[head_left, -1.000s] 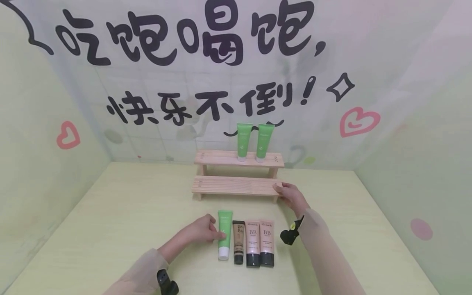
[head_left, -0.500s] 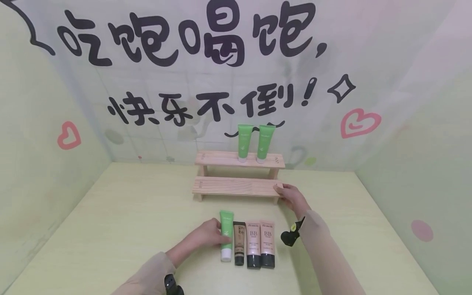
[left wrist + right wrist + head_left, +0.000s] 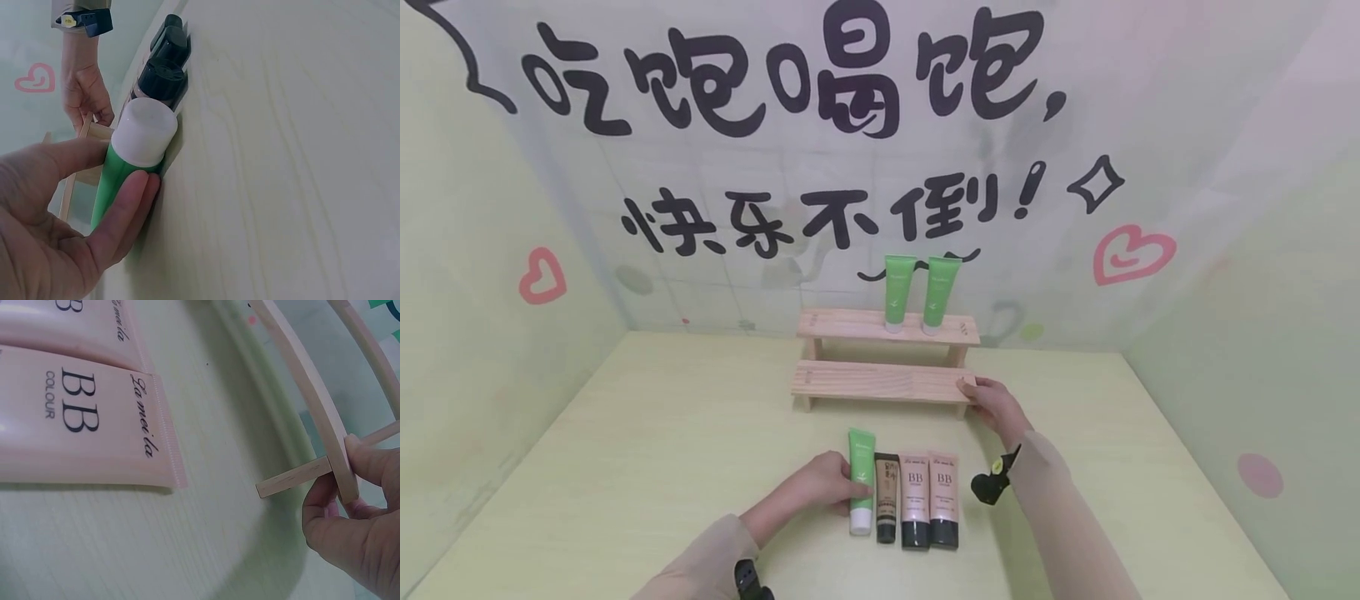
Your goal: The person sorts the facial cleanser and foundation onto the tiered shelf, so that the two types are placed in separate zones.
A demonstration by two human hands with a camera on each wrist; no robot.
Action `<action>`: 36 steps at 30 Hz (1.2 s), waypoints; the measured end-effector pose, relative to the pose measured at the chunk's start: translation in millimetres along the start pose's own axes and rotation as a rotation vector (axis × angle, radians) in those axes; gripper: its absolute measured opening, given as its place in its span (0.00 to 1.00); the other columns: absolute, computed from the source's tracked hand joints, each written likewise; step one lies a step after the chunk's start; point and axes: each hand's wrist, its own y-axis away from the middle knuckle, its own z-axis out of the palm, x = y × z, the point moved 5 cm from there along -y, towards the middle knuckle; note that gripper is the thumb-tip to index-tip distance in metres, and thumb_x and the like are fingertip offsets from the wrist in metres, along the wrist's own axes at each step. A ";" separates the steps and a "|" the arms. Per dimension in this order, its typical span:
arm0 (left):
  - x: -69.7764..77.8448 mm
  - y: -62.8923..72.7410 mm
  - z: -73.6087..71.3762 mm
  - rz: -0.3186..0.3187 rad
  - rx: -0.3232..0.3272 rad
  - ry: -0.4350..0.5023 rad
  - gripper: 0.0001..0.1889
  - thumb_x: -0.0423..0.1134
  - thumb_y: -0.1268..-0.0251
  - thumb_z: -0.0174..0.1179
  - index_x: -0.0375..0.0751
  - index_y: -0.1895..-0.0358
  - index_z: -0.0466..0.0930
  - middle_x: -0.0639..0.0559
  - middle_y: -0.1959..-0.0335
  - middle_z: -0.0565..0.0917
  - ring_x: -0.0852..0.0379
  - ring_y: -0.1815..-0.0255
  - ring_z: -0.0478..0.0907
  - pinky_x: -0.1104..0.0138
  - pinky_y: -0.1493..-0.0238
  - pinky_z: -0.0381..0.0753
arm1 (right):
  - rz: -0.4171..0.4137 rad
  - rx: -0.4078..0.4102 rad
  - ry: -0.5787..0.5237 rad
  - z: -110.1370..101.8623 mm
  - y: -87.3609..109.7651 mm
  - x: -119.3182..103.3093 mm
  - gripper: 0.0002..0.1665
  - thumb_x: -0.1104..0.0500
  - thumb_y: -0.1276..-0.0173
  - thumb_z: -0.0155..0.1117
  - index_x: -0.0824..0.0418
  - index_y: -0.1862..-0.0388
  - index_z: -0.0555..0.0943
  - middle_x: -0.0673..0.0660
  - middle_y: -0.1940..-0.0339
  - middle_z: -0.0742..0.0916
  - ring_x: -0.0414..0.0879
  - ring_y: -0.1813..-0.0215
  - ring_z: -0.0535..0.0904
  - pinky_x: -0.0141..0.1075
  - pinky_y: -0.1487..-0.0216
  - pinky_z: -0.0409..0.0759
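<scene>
My left hand (image 3: 826,481) grips a green tube with a white cap (image 3: 862,475) at the left end of a row of tubes; in the left wrist view thumb and fingers sit on both sides of the green tube (image 3: 107,181). Right beside it lies a brown tube with a black cap (image 3: 887,500), then two pink BB cream tubes (image 3: 915,500). My right hand (image 3: 996,404) holds the right end of the lower step of a two-tier wooden stand (image 3: 880,381). The right wrist view has its thumb on top of the board (image 3: 322,412) and fingers underneath.
Two more green tubes (image 3: 898,292) stand upright on their caps on the stand's upper step (image 3: 842,325), towards its right. Behind rises a printed wall (image 3: 760,158) with large black writing. The pale wooden table (image 3: 685,433) extends to both sides.
My left hand has shifted slightly right with the green tube, bringing it up against the brown one, and its fingers have wrapped further around it. The right hand stays on the stand.
</scene>
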 end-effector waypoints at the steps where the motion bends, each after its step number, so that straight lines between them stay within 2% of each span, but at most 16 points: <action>1: -1.3 -0.5 0.4 -0.002 0.006 0.012 0.15 0.42 0.51 0.66 0.32 0.71 0.75 0.48 0.78 0.80 0.57 0.79 0.78 0.68 0.75 0.82 | -0.003 -0.009 -0.002 -2.0 -5.4 3.9 0.44 0.53 0.34 0.57 0.76 0.32 0.50 0.70 0.38 0.71 0.54 0.38 0.71 0.43 0.33 0.67; 2: -2.4 -0.5 1.0 -0.002 0.006 0.020 0.16 0.42 0.51 0.66 0.31 0.70 0.75 0.47 0.77 0.80 0.57 0.79 0.78 0.68 0.75 0.82 | -0.021 -0.030 -0.016 -6.6 -16.7 11.6 0.46 0.51 0.37 0.60 0.76 0.33 0.51 0.69 0.41 0.74 0.53 0.41 0.74 0.42 0.36 0.71; 5: -5.3 -0.3 3.1 0.000 0.005 0.035 0.17 0.42 0.51 0.65 0.30 0.68 0.74 0.46 0.76 0.80 0.57 0.78 0.78 0.68 0.75 0.82 | -0.024 -0.040 -0.031 -6.8 -19.9 15.4 0.46 0.51 0.37 0.61 0.76 0.33 0.52 0.69 0.41 0.74 0.54 0.40 0.74 0.42 0.36 0.71; 8: -8.6 -0.6 4.6 -0.001 0.004 0.057 0.17 0.41 0.50 0.65 0.29 0.66 0.74 0.46 0.75 0.80 0.56 0.78 0.78 0.69 0.75 0.82 | -0.011 -0.015 -0.018 0.6 -5.8 7.9 0.41 0.54 0.33 0.55 0.76 0.32 0.51 0.71 0.37 0.70 0.56 0.36 0.69 0.43 0.32 0.66; 9: -9.8 -0.7 4.9 -0.002 0.003 0.065 0.18 0.41 0.50 0.65 0.28 0.65 0.74 0.46 0.75 0.80 0.56 0.78 0.78 0.69 0.75 0.83 | 0.008 0.002 0.001 6.1 6.4 0.9 0.39 0.56 0.31 0.52 0.76 0.32 0.49 0.72 0.35 0.67 0.57 0.34 0.66 0.45 0.30 0.62; 12: -13.4 -0.5 5.0 0.002 -0.005 0.098 0.18 0.40 0.49 0.64 0.27 0.63 0.73 0.45 0.74 0.80 0.56 0.77 0.79 0.68 0.74 0.83 | 0.011 -0.002 -0.009 10.3 20.9 -8.6 0.37 0.58 0.30 0.50 0.77 0.32 0.49 0.72 0.36 0.67 0.55 0.37 0.69 0.45 0.30 0.62; 15: -14.5 2.2 3.0 0.019 -0.021 0.135 0.20 0.39 0.48 0.63 0.25 0.59 0.72 0.44 0.72 0.81 0.57 0.76 0.79 0.68 0.73 0.84 | 0.017 -0.010 -0.023 12.3 27.0 -12.4 0.36 0.60 0.29 0.49 0.78 0.33 0.49 0.73 0.36 0.66 0.54 0.40 0.70 0.46 0.30 0.62; 17: -15.2 3.7 1.4 0.037 -0.033 0.152 0.21 0.39 0.48 0.62 0.24 0.58 0.71 0.43 0.72 0.81 0.57 0.75 0.80 0.67 0.72 0.84 | 0.018 -0.003 -0.029 12.7 26.0 -10.8 0.34 0.61 0.29 0.48 0.78 0.33 0.50 0.74 0.35 0.65 0.54 0.40 0.69 0.46 0.30 0.62; 24: -16.3 6.2 -5.8 0.083 -0.053 0.165 0.23 0.39 0.47 0.62 0.23 0.55 0.69 0.44 0.72 0.81 0.57 0.74 0.80 0.64 0.68 0.84 | 0.046 -0.002 -0.002 9.7 24.1 -10.3 0.37 0.58 0.29 0.48 0.75 0.31 0.46 0.72 0.33 0.63 0.60 0.31 0.60 0.45 0.28 0.58; 30: -13.2 5.4 -14.3 0.084 -0.034 0.163 0.25 0.39 0.46 0.62 0.23 0.52 0.67 0.43 0.67 0.79 0.56 0.70 0.78 0.63 0.66 0.83 | 0.044 -0.005 -0.015 10.2 21.1 -12.5 0.36 0.58 0.29 0.47 0.76 0.31 0.46 0.72 0.33 0.63 0.59 0.31 0.61 0.44 0.29 0.60; 36: -2.3 0.1 -27.6 0.107 -0.023 0.257 0.25 0.36 0.45 0.61 0.23 0.49 0.64 0.39 0.61 0.75 0.53 0.67 0.78 0.65 0.66 0.84 | 0.037 -0.009 -0.009 10.4 15.9 -12.2 0.36 0.58 0.28 0.46 0.75 0.31 0.46 0.72 0.33 0.63 0.57 0.32 0.61 0.44 0.28 0.59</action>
